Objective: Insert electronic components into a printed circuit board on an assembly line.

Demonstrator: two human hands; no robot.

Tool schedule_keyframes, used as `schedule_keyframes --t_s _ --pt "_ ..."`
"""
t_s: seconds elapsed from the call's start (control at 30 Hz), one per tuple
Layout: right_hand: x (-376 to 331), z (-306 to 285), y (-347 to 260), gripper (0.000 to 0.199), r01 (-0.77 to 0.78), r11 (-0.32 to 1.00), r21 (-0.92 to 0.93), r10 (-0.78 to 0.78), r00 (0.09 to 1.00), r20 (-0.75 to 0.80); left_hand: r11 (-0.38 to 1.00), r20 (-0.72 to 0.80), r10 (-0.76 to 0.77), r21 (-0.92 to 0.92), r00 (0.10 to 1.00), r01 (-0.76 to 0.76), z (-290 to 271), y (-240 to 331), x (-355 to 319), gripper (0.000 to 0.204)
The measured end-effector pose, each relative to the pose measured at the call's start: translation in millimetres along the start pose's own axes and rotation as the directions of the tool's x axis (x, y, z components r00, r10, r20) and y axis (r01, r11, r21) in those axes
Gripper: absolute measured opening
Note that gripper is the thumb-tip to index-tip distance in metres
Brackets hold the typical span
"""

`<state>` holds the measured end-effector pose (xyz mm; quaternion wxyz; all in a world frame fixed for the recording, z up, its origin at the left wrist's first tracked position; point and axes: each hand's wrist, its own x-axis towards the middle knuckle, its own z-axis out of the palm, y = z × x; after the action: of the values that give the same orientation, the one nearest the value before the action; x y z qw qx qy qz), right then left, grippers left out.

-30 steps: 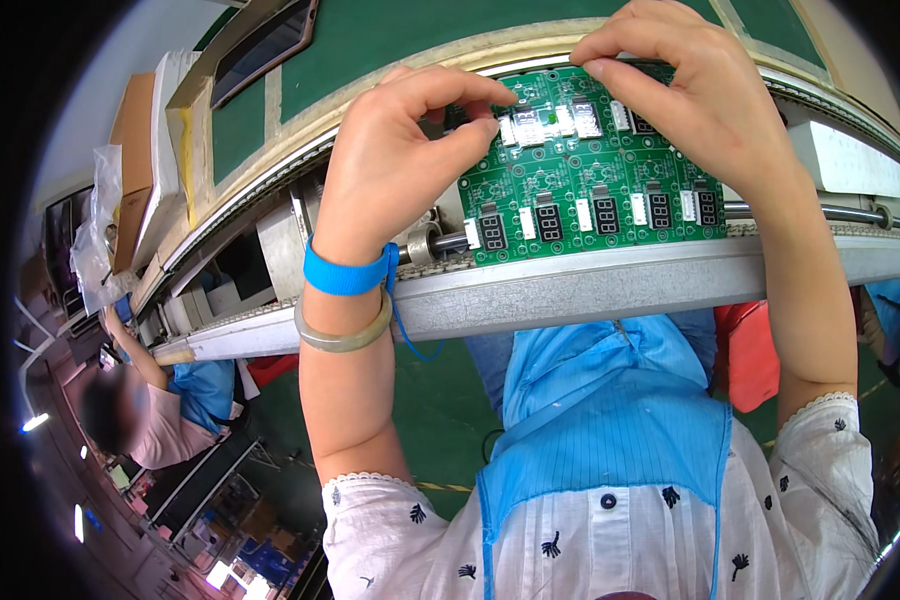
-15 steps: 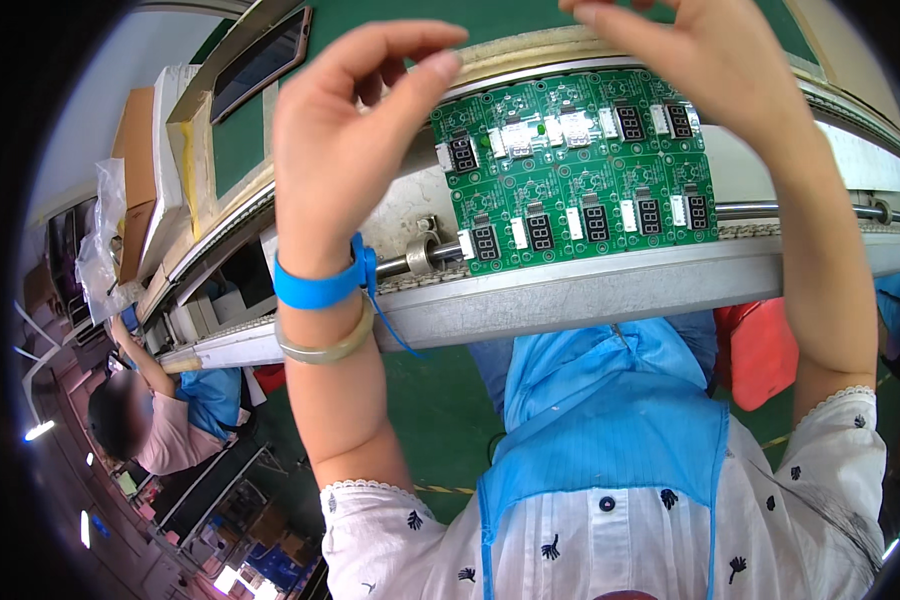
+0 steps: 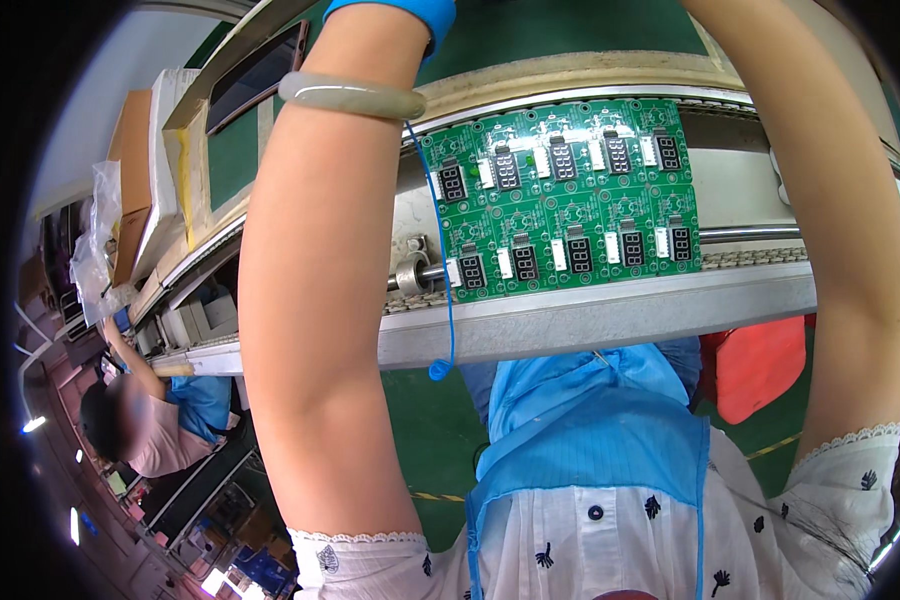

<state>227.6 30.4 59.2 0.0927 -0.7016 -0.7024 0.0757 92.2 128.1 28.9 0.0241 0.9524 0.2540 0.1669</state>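
Observation:
Both my forearms stretch up past the top edge of the view, so neither my left hand nor my right hand shows. Between my arms lies a green circuit board panel (image 3: 570, 190), resting across the rails of a conveyor (image 3: 610, 312). It carries two rows of black digit displays, each with a white connector beside it. On my left arm are a blue wrist strap (image 3: 410, 12) and a pale bangle (image 3: 350, 97). A thin blue cord (image 3: 446, 280) hangs from the strap in front of the panel's left edge.
A phone (image 3: 258, 75) lies on the green surface at the far left, near a cardboard box (image 3: 130, 185) and clear plastic wrap (image 3: 95, 240). At the lower left a co-worker (image 3: 160, 420) sits by the line. A red seat (image 3: 762, 370) is right of my lap.
My two hands have moved up and away, out of the top of the view, beyond the panel. The panel appears slightly lower and farther left in the picture.

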Motion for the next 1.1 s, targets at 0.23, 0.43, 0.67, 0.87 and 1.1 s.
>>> schedule_keyframes --t_s 0.23,0.43,0.67,0.87,1.1 --pt "3 18 -6 0.016 -0.191 0.927 -0.324 0.111 0.962 -0.249 0.987 -0.101 -0.044 0.148 0.994 0.059 7 3 4 0.018" --pt "-6 23 -3 0.018 -0.08 0.993 -0.085 0.025 0.86 -0.51 0.995 -0.208 -0.003 -0.098 0.978 -0.018 -7 5 -5 0.019" --pt "-57 23 5 0.023 0.054 0.889 0.454 0.191 0.859 -0.476 0.763 -0.065 -0.172 -0.64 0.983 0.091 -44 32 -49 0.013" --pt "-126 31 -13 0.022 -0.161 0.398 0.903 0.365 0.931 0.005 0.547 0.059 0.003 -0.836 0.998 0.048 -22 24 -102 0.019" --pt "-158 52 -8 0.018 -0.025 0.512 0.859 0.26 0.957 -0.127 0.255 0.402 -0.006 -0.885 0.916 0.39 -37 43 -132 0.026"
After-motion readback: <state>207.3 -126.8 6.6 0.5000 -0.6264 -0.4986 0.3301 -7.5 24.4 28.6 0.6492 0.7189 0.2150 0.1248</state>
